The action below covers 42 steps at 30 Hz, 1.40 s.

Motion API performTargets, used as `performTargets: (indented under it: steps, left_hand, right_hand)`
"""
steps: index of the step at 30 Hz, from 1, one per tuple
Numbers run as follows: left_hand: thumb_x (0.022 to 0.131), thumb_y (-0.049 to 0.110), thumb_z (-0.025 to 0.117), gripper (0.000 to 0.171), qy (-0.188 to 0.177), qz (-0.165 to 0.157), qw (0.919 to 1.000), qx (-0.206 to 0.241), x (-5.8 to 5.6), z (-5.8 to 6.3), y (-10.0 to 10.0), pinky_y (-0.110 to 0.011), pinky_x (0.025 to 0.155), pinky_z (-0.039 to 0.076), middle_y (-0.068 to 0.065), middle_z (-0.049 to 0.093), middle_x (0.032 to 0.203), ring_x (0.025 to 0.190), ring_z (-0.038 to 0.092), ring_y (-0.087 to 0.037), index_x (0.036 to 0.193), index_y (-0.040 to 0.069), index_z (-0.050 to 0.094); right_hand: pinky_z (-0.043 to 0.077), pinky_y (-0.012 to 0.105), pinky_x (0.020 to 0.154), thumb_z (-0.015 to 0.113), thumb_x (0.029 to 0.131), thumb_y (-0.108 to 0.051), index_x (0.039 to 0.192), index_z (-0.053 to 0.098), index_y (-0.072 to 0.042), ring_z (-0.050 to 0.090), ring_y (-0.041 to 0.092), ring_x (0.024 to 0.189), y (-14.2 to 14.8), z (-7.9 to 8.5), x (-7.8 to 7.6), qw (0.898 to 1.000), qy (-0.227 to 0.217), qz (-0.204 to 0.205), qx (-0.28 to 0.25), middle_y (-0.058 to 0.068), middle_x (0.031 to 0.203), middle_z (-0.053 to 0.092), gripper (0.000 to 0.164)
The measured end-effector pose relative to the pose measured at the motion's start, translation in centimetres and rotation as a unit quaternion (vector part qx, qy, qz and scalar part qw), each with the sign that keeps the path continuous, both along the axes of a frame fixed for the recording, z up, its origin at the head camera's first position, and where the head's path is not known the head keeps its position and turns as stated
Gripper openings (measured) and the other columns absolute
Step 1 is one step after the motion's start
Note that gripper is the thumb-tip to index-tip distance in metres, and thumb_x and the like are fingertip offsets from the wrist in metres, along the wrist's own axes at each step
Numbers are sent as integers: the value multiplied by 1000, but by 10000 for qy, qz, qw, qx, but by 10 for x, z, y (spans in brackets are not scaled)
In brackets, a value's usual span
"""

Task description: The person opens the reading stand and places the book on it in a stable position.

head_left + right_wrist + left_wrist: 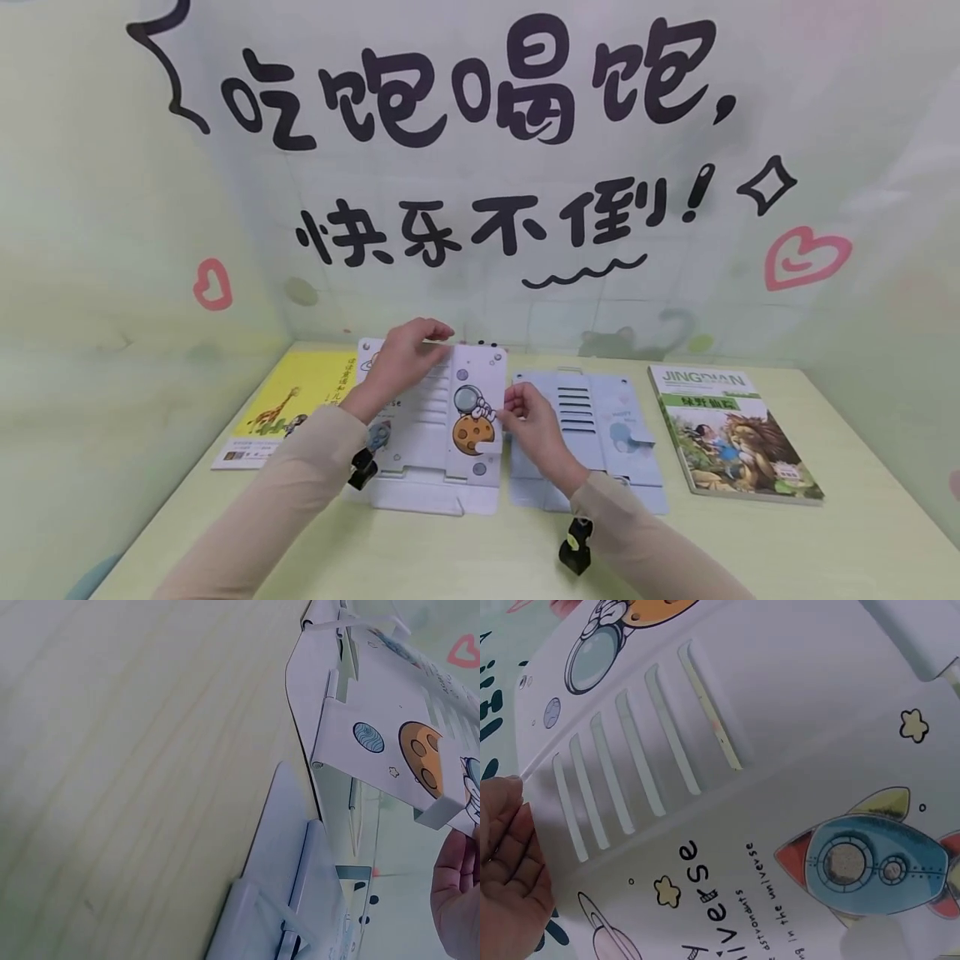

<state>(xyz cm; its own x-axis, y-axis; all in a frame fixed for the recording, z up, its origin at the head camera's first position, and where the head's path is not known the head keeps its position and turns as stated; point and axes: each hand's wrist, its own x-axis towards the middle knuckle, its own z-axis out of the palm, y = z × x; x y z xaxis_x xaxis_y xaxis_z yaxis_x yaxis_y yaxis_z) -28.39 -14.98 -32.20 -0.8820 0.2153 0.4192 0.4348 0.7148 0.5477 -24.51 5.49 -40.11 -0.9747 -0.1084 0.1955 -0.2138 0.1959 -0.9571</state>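
Observation:
A white book stand [423,442] with slots and astronaut and rocket pictures stands tilted up at the middle of the table. My left hand [405,360] grips its top edge; in the left wrist view the fingers [514,889] lie at that edge, beside the slotted panel. At the right edge, level with the astronaut, my right hand [534,427] pinches the panel. The right wrist view shows the stand [360,761] side-on, its back panel raised from the base, with the right hand [459,900] at the edge.
A pale blue book stand [615,392] stands close on the right, partly behind my right hand. Farther right lies a book [738,442] with a lion cover. A yellow giraffe book [258,400] lies to the left, partly covered by my left arm. A printed backdrop [480,292] rises behind the table.

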Motion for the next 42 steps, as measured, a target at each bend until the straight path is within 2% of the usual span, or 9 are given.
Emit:
performTargets:
  steps: [5,9,19,25,29,32,38,42]
  left_hand:
    - [88,12,65,17,53,-24,9994,-332,2,-3,5,-36,92,49,-7,67,103,100,61,-21,104,8,66]
    - [88,14,66,14,190,-108,9990,-403,2,-3,6,-35,90,50,-4,67,100,97,61,-18,101,10,68]
    - [87,14,66,8,517,-504,9972,-207,-1,-8,5,-30,82,51,-4,65,93,88,60,-15,93,9,67]
    - [87,12,67,7,685,-740,9949,-63,-3,-12,2,-30,83,51,-4,65,92,88,60,-15,92,8,67]
    - [86,10,67,6,743,-893,9932,16,-4,-12,0,-31,83,51,-5,65,92,88,60,-16,92,7,67]
    - [86,8,67,6,774,-1024,9917,76,-5,-12,-2,-30,83,52,-5,65,92,88,60,-16,92,6,67]
    - [85,6,67,6,958,-1232,9877,58,-6,-10,-5,-29,83,52,-5,64,92,87,60,-15,91,6,66]
    - [84,6,67,6,1022,-1265,9867,69,-6,-9,-8,-29,82,52,-5,65,90,87,60,-15,90,6,67]
  right_hand:
    - [49,17,65,62,84,6,99,54,1,53,15,78,0,-5,1,9997,197,-53,130,11,90,58,18]
    - [48,17,66,63,84,5,99,54,1,54,15,79,1,-5,3,9993,272,-116,227,11,90,59,18]
    - [49,17,68,63,84,2,100,54,0,54,14,80,2,-5,7,9990,330,-75,277,10,91,59,19]
    - [49,16,67,64,84,2,100,55,-1,54,14,79,2,-7,8,9992,329,-60,211,10,90,60,19]
    - [49,17,65,65,84,1,100,56,-2,55,13,77,2,-8,8,9996,244,20,102,10,90,61,19]
    - [53,22,66,64,85,1,99,57,-1,56,13,76,3,-9,9,9997,169,156,-65,11,89,61,16]
    - [57,34,73,58,90,1,102,57,6,60,13,74,8,-8,6,9968,-77,246,-755,16,90,61,13]
    - [56,29,73,57,90,2,105,57,8,61,12,75,11,-6,1,9963,-205,75,-837,20,94,62,16]
